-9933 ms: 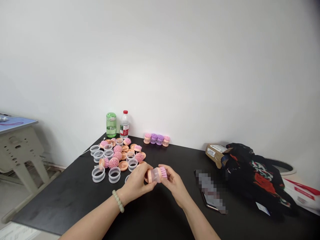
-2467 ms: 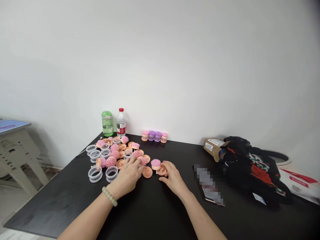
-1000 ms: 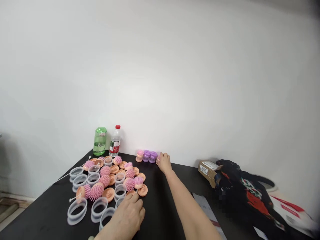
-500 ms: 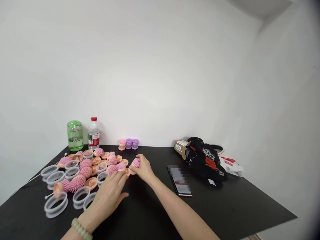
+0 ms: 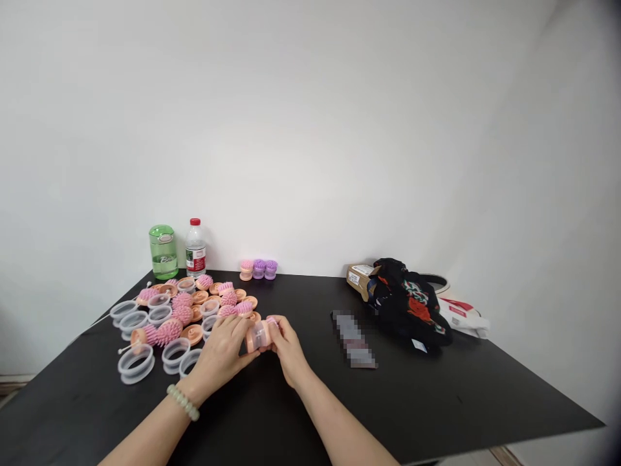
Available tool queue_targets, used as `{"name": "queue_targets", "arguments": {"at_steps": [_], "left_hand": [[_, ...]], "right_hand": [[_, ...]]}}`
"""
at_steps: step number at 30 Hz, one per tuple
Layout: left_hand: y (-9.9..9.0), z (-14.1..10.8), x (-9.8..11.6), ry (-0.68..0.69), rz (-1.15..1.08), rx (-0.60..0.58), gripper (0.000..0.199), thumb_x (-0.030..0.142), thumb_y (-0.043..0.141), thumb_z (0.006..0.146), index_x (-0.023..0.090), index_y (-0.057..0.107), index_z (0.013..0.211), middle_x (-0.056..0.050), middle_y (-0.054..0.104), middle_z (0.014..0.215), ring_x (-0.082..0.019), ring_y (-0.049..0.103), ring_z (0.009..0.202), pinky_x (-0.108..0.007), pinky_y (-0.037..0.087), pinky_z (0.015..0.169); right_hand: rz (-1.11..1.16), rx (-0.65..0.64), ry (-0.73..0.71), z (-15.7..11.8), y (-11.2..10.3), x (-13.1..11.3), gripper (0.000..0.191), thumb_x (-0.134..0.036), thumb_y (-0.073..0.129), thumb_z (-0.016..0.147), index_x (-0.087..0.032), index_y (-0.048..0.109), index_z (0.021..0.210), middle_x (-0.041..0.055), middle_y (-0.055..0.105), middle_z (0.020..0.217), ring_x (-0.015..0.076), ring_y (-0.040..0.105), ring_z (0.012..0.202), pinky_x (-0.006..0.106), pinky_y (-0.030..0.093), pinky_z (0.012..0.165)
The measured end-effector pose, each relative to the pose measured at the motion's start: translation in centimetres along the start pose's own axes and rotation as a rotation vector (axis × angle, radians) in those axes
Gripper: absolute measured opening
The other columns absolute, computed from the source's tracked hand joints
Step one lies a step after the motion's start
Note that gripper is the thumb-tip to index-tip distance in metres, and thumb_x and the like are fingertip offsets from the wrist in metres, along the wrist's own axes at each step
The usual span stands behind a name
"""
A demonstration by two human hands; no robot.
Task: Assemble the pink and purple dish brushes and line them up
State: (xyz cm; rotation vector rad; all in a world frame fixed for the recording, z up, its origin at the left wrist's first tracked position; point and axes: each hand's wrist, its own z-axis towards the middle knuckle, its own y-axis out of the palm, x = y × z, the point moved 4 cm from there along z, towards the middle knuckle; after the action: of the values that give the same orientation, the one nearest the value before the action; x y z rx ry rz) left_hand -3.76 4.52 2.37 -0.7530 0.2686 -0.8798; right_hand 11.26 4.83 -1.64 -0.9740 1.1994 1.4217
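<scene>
A small brush (image 5: 259, 336) with a clear ring lies sideways, its long axis running between the left hand (image 5: 220, 353) and right hand (image 5: 290, 353), whose fingers pinch its two ends.

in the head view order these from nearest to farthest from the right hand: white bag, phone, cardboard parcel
From the right hand:
1. Phone, on the table to its right.
2. Cardboard parcel, farther right, near the back edge.
3. White bag, far right, beyond the black cloth.

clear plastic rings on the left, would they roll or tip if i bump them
The clear plastic rings lying flat look light and thin-walled, so they would probably slide rather than roll. Stood on edge, their round shape would likely roll easily.
</scene>
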Motion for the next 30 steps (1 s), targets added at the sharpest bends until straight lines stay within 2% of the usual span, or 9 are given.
{"name": "queue_targets", "arguments": {"at_steps": [4, 10, 13, 15, 17, 21, 23, 27, 30], "left_hand": [[-0.2, 0.0, 0.1, 0.019, 0.007, 0.018, 0.035, 0.023, 0.072, 0.078, 0.022, 0.053, 0.106, -0.007, 0.069, 0.097, -0.029, 0.065, 0.090, -0.042, 0.048, 0.079], [-0.2, -0.1, -0.1, -0.052, -0.041, -0.018, 0.039, 0.018, 0.075, 0.071, 0.021, 0.052, 0.102, -0.005, 0.066, 0.091, -0.026, 0.064, 0.086, -0.041, 0.049, 0.079], [-0.2, 0.0, -0.5, -0.151, -0.083, -0.057, 0.039, 0.019, 0.076, 0.068, 0.021, 0.052, 0.100, -0.004, 0.066, 0.091, -0.025, 0.064, 0.084, -0.039, 0.050, 0.075], [-0.2, 0.0, -0.6, -0.211, -0.125, -0.081, 0.038, 0.021, 0.075, 0.069, 0.022, 0.052, 0.100, -0.004, 0.066, 0.092, -0.025, 0.064, 0.085, -0.037, 0.050, 0.073], [-0.2, -0.1, -0.4, -0.240, -0.166, -0.099, 0.039, 0.021, 0.075, 0.069, 0.021, 0.052, 0.101, -0.005, 0.066, 0.094, -0.025, 0.064, 0.087, -0.037, 0.051, 0.073], [0.1, -0.2, -0.1, -0.260, -0.182, -0.114, 0.040, 0.019, 0.076, 0.067, 0.022, 0.054, 0.100, -0.006, 0.065, 0.095, -0.027, 0.064, 0.090, -0.038, 0.051, 0.074], [0.2, -0.3, -0.1, -0.270, -0.177, -0.124, 0.039, 0.018, 0.076, 0.067, 0.022, 0.055, 0.100, -0.006, 0.066, 0.095, -0.028, 0.063, 0.091, -0.039, 0.051, 0.076], [0.1, -0.3, -0.2, -0.289, -0.182, -0.132, 0.040, 0.017, 0.075, 0.068, 0.021, 0.055, 0.102, -0.006, 0.067, 0.096, -0.028, 0.062, 0.093, -0.040, 0.050, 0.078], [0.0, -0.2, -0.1, -0.281, -0.171, -0.136, 0.039, 0.018, 0.075, 0.067, 0.020, 0.056, 0.101, -0.007, 0.066, 0.097, -0.029, 0.062, 0.093, -0.040, 0.050, 0.078]], "right_hand": [[0.041, -0.055, 0.066, 0.1, 0.2, 0.7, 0.050, -0.068, 0.061, 0.079, -0.019, 0.059, 0.085, 0.0008, 0.057, 0.073, 0.0151, 0.055, 0.061, 0.030, 0.049, 0.055], [0.076, -0.099, 0.022, -0.3, 0.1, -0.5, 0.035, -0.053, 0.070, 0.081, -0.019, 0.064, 0.087, -0.0008, 0.060, 0.075, 0.0135, 0.054, 0.064, 0.028, 0.046, 0.063], [0.087, -0.146, -0.033, -0.6, 0.0, -1.5, 0.036, -0.047, 0.076, 0.077, -0.022, 0.065, 0.099, 0.0004, 0.064, 0.088, 0.0167, 0.059, 0.080, 0.029, 0.047, 0.076], [0.090, -0.173, -0.062, -0.7, -0.2, -1.8, 0.048, -0.043, 0.081, 0.073, -0.025, 0.062, 0.114, 0.0029, 0.065, 0.108, 0.0206, 0.060, 0.100, 0.032, 0.046, 0.090], [0.071, -0.156, -0.043, -0.6, -0.6, -1.7, 0.059, -0.044, 0.081, 0.072, -0.027, 0.057, 0.123, 0.0048, 0.064, 0.117, 0.0233, 0.059, 0.109, 0.035, 0.045, 0.094], [-0.019, -0.091, 0.032, -0.1, -1.6, -1.1, 0.043, -0.053, 0.074, 0.076, -0.020, 0.065, 0.103, 0.0053, 0.068, 0.092, 0.0228, 0.063, 0.086, 0.037, 0.049, 0.080], [-0.011, -0.104, 0.030, 0.0, -1.9, -1.2, 0.042, -0.049, 0.080, 0.071, -0.020, 0.066, 0.098, 0.0056, 0.068, 0.092, 0.0237, 0.063, 0.088, 0.038, 0.049, 0.081], [0.041, -0.119, 0.015, 0.0, -2.1, -1.5, 0.064, -0.040, 0.087, 0.064, -0.025, 0.057, 0.120, 0.0077, 0.064, 0.120, 0.0268, 0.057, 0.115, 0.040, 0.044, 0.096], [-0.007, -0.131, 0.054, -0.1, -2.1, -1.4, 0.057, -0.049, 0.078, 0.073, -0.024, 0.056, 0.120, 0.0066, 0.068, 0.107, 0.0246, 0.063, 0.100, 0.042, 0.046, 0.092]]}}
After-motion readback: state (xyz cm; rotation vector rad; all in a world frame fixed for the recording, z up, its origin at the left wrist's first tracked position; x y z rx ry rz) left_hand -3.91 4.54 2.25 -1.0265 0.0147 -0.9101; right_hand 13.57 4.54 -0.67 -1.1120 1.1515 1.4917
